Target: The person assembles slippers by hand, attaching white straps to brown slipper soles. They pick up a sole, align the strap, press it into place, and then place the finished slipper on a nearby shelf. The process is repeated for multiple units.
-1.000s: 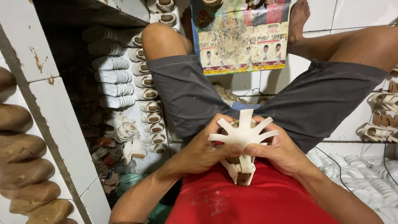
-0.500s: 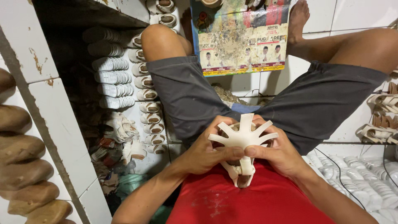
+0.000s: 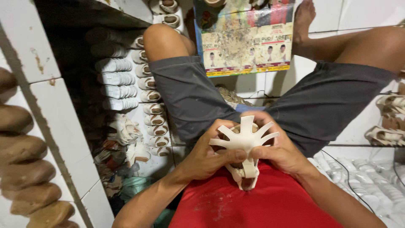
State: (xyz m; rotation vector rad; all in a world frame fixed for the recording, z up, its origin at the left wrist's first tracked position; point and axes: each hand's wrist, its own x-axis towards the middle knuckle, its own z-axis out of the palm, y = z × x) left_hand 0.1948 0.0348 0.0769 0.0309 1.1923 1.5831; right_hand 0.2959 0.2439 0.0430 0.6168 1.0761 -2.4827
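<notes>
I hold a cream sandal upper (image 3: 244,141) with several splayed straps over my lap, just above my red shirt. My left hand (image 3: 209,158) grips its left side, thumb pressed on the centre. My right hand (image 3: 278,150) grips the right side, fingers wrapped behind the straps. A narrow strap end (image 3: 249,179) hangs down below both hands. What lies under the upper is mostly hidden by my fingers. My legs in grey shorts (image 3: 198,97) spread out ahead on the white tiled floor.
Rows of cream sandals (image 3: 149,95) and white soles (image 3: 114,78) lie at the left. Brown soles (image 3: 23,169) stack along the left edge beside a white tiled ledge (image 3: 59,122). A stained printed sheet (image 3: 247,42) lies ahead. More sandals (image 3: 390,120) and white soles (image 3: 363,175) sit at right.
The upper has shifted slightly lower and closer to my body. My hands keep the same grip, with the thumbs pressing nearer its centre.
</notes>
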